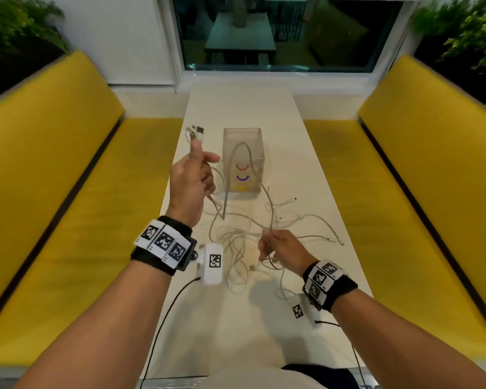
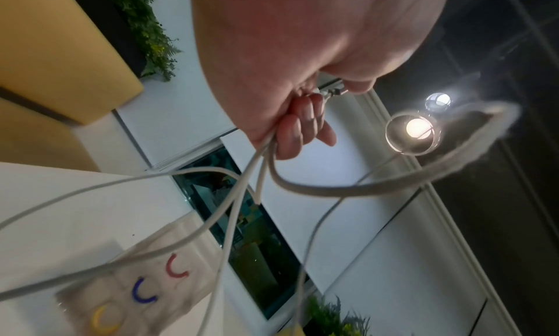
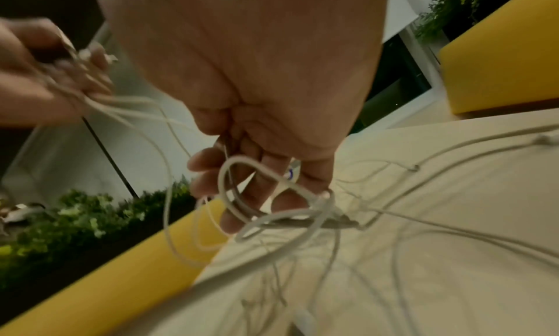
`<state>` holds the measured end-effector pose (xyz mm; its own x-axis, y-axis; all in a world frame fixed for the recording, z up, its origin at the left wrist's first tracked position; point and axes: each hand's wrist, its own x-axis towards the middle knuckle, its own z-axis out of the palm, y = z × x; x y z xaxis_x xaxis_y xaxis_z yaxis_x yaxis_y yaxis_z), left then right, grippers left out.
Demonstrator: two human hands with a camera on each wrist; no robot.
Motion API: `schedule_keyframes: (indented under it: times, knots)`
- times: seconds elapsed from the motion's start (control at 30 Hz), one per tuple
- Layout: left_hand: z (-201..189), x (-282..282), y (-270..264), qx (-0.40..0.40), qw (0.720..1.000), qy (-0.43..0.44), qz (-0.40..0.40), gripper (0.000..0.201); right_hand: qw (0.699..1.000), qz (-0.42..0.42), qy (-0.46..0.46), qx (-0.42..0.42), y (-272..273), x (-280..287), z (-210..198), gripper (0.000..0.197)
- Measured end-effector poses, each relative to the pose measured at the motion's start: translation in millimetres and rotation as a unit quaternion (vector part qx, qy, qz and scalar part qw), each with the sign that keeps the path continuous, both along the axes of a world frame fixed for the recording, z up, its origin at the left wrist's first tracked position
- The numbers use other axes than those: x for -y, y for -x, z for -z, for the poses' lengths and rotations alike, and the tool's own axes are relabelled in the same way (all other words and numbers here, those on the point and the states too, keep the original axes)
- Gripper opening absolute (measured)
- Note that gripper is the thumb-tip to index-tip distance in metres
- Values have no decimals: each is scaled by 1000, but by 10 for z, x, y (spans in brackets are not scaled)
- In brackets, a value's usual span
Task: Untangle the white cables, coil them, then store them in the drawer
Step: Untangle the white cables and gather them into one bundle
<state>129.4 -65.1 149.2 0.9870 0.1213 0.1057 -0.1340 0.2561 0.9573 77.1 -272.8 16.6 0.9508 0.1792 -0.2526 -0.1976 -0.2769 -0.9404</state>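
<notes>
Left hand [image 1: 191,181] and right hand [image 1: 281,248] grip white cables [image 1: 236,237]; one loops over the translucent drawer box [image 1: 243,161].

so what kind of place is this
Probably a booth-style seating nook, maybe in a cafe or lounge: yellow benches flank a narrow white table, with a window at its end and plants behind.

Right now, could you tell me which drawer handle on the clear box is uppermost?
The red handle; the blue handle sits below it, the yellow handle lowest.
</notes>
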Motion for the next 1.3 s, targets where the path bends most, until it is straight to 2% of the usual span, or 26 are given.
schedule_keyframes:
  times: [0.1, 0.17, 0.27, 0.3, 0.4, 0.47, 0.5, 0.6, 0.73, 0.9, 0.97, 1.07, 1.2, 1.3]
  knots:
    - [141, 103, 76, 2, 999, -39, 7, 37, 999, 14, -23, 27, -55, -111, -182, 44]
    - [236, 177, 111, 16, 994, -101, 24, 34, 998, 6, -43, 53, -75, -160, -316, 41]
    - [326, 258, 169, 18, 975, -204, 83, 12, 995, -30, -31, 88, -83, -243, -533, 39]
    - [341, 279, 191, 9, 970, -215, 109, 4, 995, -41, -25, 93, -86, -271, -589, 37]
    - [343, 311, 246, -15, 963, -197, 185, 15, 996, -44, -27, 77, -104, -350, -738, 32]
    - [336, 303, 241, -5, 960, -187, 210, 6, 997, -28, -47, 62, -114, -374, -775, 31]
    - [335, 293, 233, 1, 960, -190, 206, 4, 996, -28, -53, 64, -120, -375, -768, 31]
    - [324, 291, 210, 8, 962, -209, 175, 22, 995, -34, -48, 80, -116, -337, -701, 35]
    - [305, 271, 146, 29, 968, -226, 104, 31, 994, -51, 1, 95, -109, -269, -495, 35]
    - [160, 209, 81, 27, 982, -183, 44, 31, 996, -54, 28, 59, 21, -172, 12, 36]
    - [98, 161, 33, 22, 985, -172, 17, 30, 999, -42, 9, 31, 95, -138, 215, 34]
    - [68, 71, -26, 29, 988, -154, -17, 26, 1000, -24, -7, -16, 167, -94, 313, 33]
    - [-29, 24, -62, 50, 991, -103, -75, 18, 998, -52, 44, 15, 189, -23, 391, 38]
    - [-144, 5, -103, 63, 990, -56, -112, 19, 998, -41, 51, -7, 220, 9, 475, 42]
